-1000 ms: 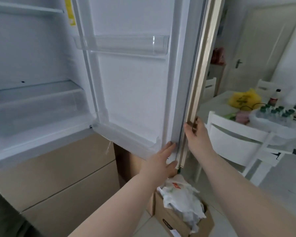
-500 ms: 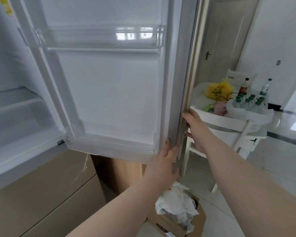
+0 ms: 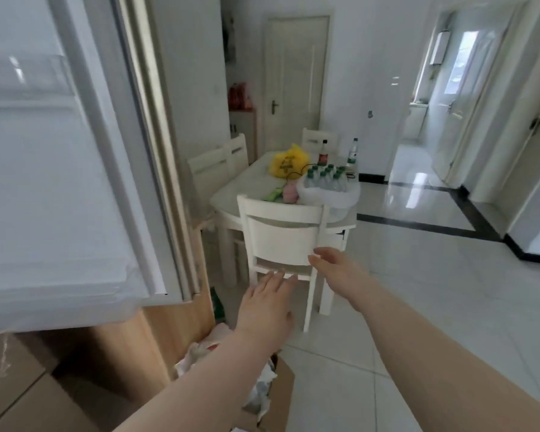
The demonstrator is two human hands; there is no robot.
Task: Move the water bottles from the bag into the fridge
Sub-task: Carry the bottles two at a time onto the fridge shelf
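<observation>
White door edge is out of my grasp now: left hand (image 3: 265,302) and right hand (image 3: 334,265) have both come off the fridge door (image 3: 60,182), fingers straight, loose, holding nothing. Door stands open left of them, so I judge the fridge ready and fetching next. Just ahead of the fingertips: chair (image 3: 281,241) back. Well beyond, on the table (image 3: 250,179), water bottles (image 3: 325,177) packed in the bag (image 3: 328,196), upright, long axis vertical, green caps up.

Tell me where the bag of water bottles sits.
Head view, right of centre: the white bag of water bottles sits at the near edge of the dining table, behind the white chair.
</observation>
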